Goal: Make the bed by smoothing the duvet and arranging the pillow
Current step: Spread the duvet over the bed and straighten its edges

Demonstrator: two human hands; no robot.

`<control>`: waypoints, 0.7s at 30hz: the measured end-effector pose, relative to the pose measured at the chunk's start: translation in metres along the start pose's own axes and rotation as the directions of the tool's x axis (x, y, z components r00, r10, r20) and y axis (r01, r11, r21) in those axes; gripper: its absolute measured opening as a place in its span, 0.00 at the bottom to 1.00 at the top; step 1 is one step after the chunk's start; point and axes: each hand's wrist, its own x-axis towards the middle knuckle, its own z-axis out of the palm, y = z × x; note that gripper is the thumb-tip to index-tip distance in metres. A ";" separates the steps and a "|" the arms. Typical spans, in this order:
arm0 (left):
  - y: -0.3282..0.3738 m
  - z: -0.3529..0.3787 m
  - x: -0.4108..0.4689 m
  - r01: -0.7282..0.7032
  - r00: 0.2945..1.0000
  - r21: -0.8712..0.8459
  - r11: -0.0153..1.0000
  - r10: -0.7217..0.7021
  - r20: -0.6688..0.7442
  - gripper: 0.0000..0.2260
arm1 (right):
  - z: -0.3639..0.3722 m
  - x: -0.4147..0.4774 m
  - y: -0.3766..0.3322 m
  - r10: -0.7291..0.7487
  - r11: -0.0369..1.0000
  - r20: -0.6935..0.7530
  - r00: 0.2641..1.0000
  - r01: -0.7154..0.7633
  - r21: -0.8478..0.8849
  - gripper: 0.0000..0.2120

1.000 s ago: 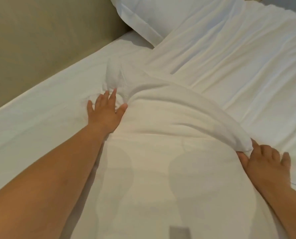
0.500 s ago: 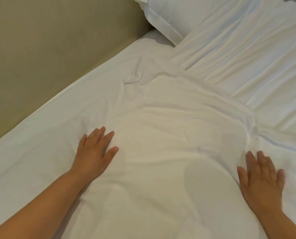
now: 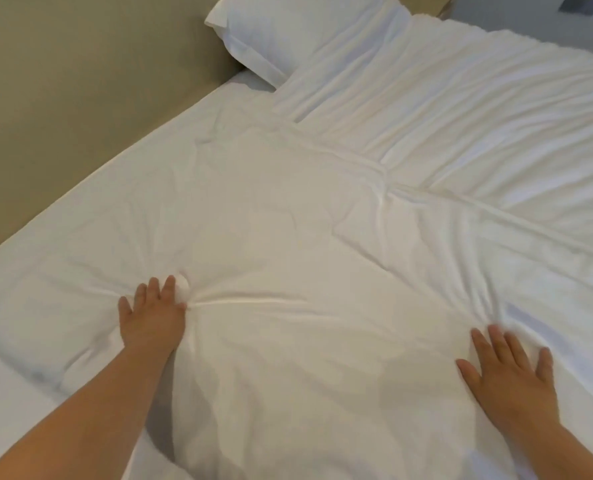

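The white duvet (image 3: 288, 237) lies spread over the bed, creased, with folds running to the right. A white pillow (image 3: 288, 32) sits at the far end against the headboard, its right part under the duvet's edge. My left hand (image 3: 153, 317) rests on the duvet at lower left, with a small lump of fabric pinched between thumb and forefinger; creases fan out from that spot. My right hand (image 3: 509, 379) lies flat on the duvet at lower right, fingers spread, holding nothing.
A beige padded headboard (image 3: 80, 98) runs along the left side of the bed. The white bottom sheet (image 3: 18, 410) shows at the near left, beside the duvet's edge. A grey surface (image 3: 530, 26) lies beyond the bed at top right.
The raised fold of duvet between my hands has been laid flat. Both hands have slid back toward me across the fabric, and the left now bunches a bit of it.
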 end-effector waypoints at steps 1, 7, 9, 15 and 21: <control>-0.002 0.005 -0.016 0.039 0.999 -0.041 0.998 -0.039 -0.007 0.23 | 0.003 -0.007 0.020 0.017 1.000 -0.024 1.000 -0.017 -0.004 0.27; 0.048 0.017 -0.126 0.013 0.994 -0.264 0.964 -0.040 -0.097 0.21 | 0.044 -0.044 0.133 -0.047 0.985 -0.244 0.969 0.086 0.150 0.25; 0.107 0.019 -0.168 -0.145 0.981 -0.313 0.939 0.096 -0.169 0.21 | 0.061 -0.052 0.184 -0.073 0.984 -0.227 0.971 0.107 0.141 0.27; 0.317 0.064 -0.354 -0.520 0.851 -0.421 0.744 0.497 -0.172 0.38 | 0.093 -0.078 0.368 0.052 0.974 -0.107 0.993 -0.026 0.223 0.26; 0.472 0.149 -0.511 -0.617 0.737 -0.225 0.754 0.654 0.173 0.63 | 0.185 -0.128 0.522 0.091 0.963 0.125 0.988 -0.119 0.241 0.25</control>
